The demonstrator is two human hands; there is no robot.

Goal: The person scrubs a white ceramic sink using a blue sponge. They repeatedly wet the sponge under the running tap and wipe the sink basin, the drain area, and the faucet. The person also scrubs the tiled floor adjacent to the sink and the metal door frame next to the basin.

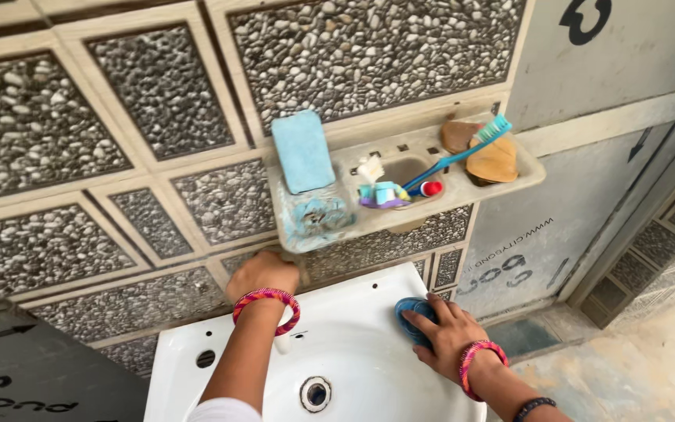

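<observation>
Pebble-textured wall tiles (158, 94) fill the upper left of the frame. Below them, at lower centre, sits a white ceramic washbasin (337, 344) with a metal drain (316, 393) near the bottom edge. The left hand (263, 275), wearing pink-red bangles (267, 306) at the wrist, reaches up to the wall just under the shelf; its fingers are curled away from the camera, and whether they grip anything cannot be told. Above that hand, a worn beige wall shelf (447, 205) carries, from left to right, a blue soap bar (302, 151) leaning against the tiles, a small lilac and blue item (384, 195), a blue toothbrush (458, 156) lying tilted, and brown soap pieces (492, 160). At lower right of centre, the right hand (447, 332) lies flat on the basin's right rim, fingers spread and pressed onto a blue scrub pad (412, 316). Grey concrete floor (650, 367) occupies the lower right corner.
</observation>
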